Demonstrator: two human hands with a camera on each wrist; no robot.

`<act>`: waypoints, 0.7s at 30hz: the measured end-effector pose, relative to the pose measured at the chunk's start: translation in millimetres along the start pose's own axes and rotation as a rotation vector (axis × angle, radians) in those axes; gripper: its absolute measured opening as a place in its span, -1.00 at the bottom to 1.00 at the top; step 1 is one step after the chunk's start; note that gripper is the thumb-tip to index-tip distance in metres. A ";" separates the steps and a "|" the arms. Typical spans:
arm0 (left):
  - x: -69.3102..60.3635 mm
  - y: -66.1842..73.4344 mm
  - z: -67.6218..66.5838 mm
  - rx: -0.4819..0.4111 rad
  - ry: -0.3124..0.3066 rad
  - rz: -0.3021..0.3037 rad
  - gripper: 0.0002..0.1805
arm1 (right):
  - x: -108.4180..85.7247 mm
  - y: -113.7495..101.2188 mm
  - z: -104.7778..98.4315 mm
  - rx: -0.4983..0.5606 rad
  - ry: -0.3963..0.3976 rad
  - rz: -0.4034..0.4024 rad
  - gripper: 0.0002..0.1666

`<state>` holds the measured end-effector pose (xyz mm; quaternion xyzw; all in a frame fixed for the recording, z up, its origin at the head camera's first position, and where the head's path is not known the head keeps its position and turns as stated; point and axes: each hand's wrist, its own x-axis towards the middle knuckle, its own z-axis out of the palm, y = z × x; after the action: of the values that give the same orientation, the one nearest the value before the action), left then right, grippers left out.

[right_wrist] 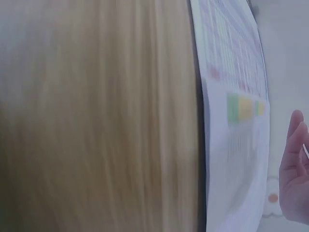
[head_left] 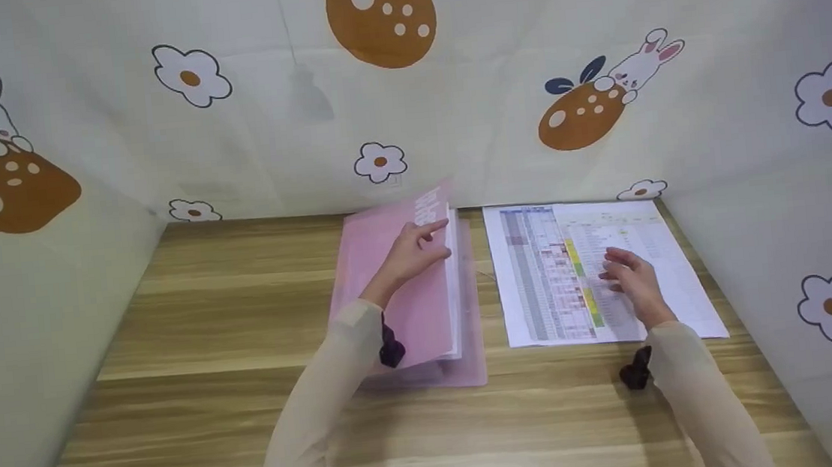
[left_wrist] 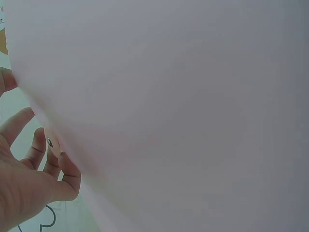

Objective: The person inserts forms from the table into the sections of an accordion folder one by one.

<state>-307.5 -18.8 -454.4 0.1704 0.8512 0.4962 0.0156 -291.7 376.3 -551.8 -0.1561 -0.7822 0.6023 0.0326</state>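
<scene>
A pink folder (head_left: pixel 408 294) with white lettering stands partly opened at the middle of the table, its top cover tilted up over white sheets (head_left: pixel 457 297). My left hand (head_left: pixel 412 253) holds the free right edge of the raised cover. In the left wrist view the pale pink cover (left_wrist: pixel 183 116) fills most of the picture, and the left hand (left_wrist: pixel 34 179) has its thumb and fingers at the edge, beside a small round snap (left_wrist: pixel 50 142). Over the printed sheets (head_left: pixel 540 275) on the right, my right hand (head_left: pixel 635 286) hovers with loosely bent fingers and nothing in it.
The wood-grain table (head_left: pixel 207 342) is walled in by a pale curtain (head_left: pixel 265 141) with rabbits, fruit and flowers. The sheets lie close to the curtain at the back and right. Dark wrist-worn devices (head_left: pixel 391 347) hang at both cuffs.
</scene>
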 end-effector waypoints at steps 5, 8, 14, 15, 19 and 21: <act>-0.1 -0.6 0.2 0.000 0.003 0.004 -0.44 | 18.4 19.2 -31.6 0.002 0.066 0.005 -0.37; -0.2 -0.3 0.1 0.005 0.000 0.003 -0.43 | 20.9 22.6 -47.2 0.035 0.092 0.020 -0.34; -0.5 0.4 0.1 0.008 -0.003 -0.008 -0.43 | 26.7 31.1 -74.3 0.127 0.169 0.059 -0.31; -0.5 0.4 0.1 0.006 -0.003 -0.006 -0.43 | 27.7 32.6 -78.3 0.121 0.181 0.072 -0.30; -0.4 0.0 0.5 -0.003 -0.007 -0.007 -0.42 | 19.0 28.7 -90.1 0.023 0.199 0.093 -0.26; -0.3 -0.3 0.8 -0.002 -0.008 -0.008 -0.42 | 2.6 14.3 -91.3 -0.022 0.196 0.105 -0.24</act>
<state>-307.1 -18.4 -455.1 0.1689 0.8513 0.4964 0.0211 -269.4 465.3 -541.0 -0.2553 -0.7725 0.5765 0.0758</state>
